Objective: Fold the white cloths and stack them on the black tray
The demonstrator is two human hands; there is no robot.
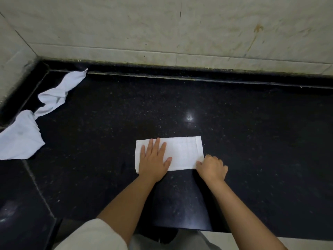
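— Where is the folded cloth [182, 152] seen?

— It is laid flat on the black speckled tabletop [252, 132], near the front edge, as a long white rectangle; its long sides run left to right.

— How is it held?

— The left hand [155, 159] is pressed flat on the left half of it, palm down; the fingers [156, 144] are spread and stretched out, nothing being gripped. The right hand [212, 167] is set at the near right corner; its fingers are curled inward and the corner appears to be pinched, though the contact itself is hidden by the knuckles.

— Are other cloths seen?

— Two are left unfolded at the far left; a crumpled cloth [57, 94] is draped along the raised black ledge [162, 69] near the back corner; a second loose cloth [19, 138] is spread nearer the front, just beside the first, with the two seeming to touch at one end. Both are well apart from the hands.

— And what is seen behind?

— A pale tiled wall [162, 24], stained in places, is met by the ledge; a light sleeve [93, 237] is seen at the lower edge.
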